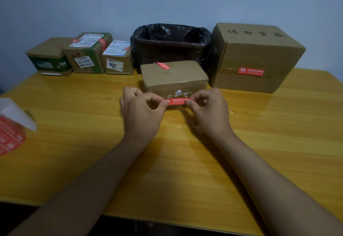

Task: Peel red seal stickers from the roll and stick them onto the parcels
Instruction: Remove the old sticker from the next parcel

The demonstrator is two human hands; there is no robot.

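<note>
1. We hold one red seal sticker (178, 101) stretched flat between both hands, just in front of the near face of the small brown parcel (174, 77) at the middle of the table (185, 161).
2. Our left hand (143, 109) pinches the sticker's left end between thumb and forefinger; our right hand (209, 109) pinches its right end the same way. Whether the sticker already touches the cardboard, we cannot tell.
3. That small parcel already carries a red sticker (163, 65) on the far edge of its top.
4. The large parcel (258, 50) at far right has a red sticker (251, 71) on its front.
5. Of the three small parcels (83, 55) at far left, the middle and right ones show bits of red; the leftmost shows none that we can see, so we judge it may still need one.
6. The sticker roll (10, 137) lies at the table's left edge, partly out of view.
7. A bin lined with a black bag (170, 39) stands behind the middle parcel.
</note>
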